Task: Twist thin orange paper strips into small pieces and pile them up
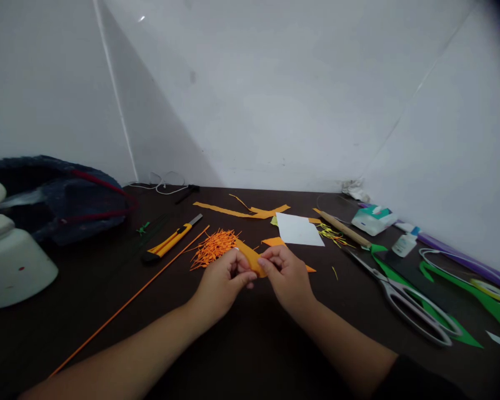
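Observation:
A small orange piece of paper (250, 256) is held between my two hands over the dark table. My left hand (229, 273) pinches its left and lower edge, fingers curled. On the right side, my right hand (286, 273) grips the same piece between thumb and fingers. Just behind my left hand lies a heap of thin orange strips (216, 247). Beyond my right hand are a white sheet (299, 229) and another orange scrap (274, 241), partly hidden by that hand.
A yellow cutter (169, 243) and a long orange stick (137, 297) lie left. Scissors (404, 297), a glue bottle (405, 243), green paper (489, 303) and a wooden stick (345, 229) are right. A white container (19, 266) stands far left. Orange strips (229, 211) lie behind.

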Tool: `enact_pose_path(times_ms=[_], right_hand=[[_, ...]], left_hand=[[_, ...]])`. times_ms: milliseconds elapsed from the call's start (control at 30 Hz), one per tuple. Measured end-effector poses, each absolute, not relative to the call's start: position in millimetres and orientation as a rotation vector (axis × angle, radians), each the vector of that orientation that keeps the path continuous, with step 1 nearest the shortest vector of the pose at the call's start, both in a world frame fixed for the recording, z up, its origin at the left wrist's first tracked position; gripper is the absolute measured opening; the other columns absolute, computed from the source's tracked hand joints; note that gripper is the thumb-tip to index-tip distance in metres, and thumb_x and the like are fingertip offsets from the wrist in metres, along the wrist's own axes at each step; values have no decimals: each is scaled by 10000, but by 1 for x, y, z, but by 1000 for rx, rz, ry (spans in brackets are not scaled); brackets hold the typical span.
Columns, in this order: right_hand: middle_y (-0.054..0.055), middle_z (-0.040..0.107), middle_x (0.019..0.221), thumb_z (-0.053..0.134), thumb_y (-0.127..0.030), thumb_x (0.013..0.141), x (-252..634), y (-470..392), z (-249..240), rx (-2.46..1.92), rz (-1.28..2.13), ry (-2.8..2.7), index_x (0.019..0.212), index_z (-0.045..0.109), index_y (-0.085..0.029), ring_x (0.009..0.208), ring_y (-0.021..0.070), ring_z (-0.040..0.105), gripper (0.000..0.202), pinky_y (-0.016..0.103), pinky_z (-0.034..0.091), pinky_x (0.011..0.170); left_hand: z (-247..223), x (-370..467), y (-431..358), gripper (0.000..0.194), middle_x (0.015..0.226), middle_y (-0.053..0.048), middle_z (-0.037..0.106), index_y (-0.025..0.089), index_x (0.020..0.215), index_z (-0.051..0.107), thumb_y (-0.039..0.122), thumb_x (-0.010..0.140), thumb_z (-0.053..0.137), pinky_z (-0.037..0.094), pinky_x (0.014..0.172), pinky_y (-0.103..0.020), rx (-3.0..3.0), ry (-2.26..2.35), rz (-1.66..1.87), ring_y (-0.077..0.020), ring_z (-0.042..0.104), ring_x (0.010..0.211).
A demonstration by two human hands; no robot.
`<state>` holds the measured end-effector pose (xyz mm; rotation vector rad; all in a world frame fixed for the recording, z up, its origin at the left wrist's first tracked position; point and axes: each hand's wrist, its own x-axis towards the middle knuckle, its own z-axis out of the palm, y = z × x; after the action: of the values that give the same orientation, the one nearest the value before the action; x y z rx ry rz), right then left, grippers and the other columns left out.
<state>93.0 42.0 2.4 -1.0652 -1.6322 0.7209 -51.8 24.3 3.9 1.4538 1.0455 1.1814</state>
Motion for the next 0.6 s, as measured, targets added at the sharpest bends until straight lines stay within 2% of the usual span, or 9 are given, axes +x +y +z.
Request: enact_pose_path(times_ms=[333,600], right_hand=[[-1,618,655,556,-249,728,93,40,4,-941,975,-1561,792,558,-187,607,137,592,90,276,475,580],[16,621,713,604,-194,657,97,41,6,-888,1204,-1523,834,562,-168,630,131,579,183,293,485,608]], left_hand=[[4,-54,27,243,599,54,508,201,703,356,186,674,597,397,505,-239,1323,988,1194,-107,525,511],[3,-59,31,97,664,27,502,166,719,511,231,705,582,354,567,-223,1452,1039,1120,-111,461,622]])
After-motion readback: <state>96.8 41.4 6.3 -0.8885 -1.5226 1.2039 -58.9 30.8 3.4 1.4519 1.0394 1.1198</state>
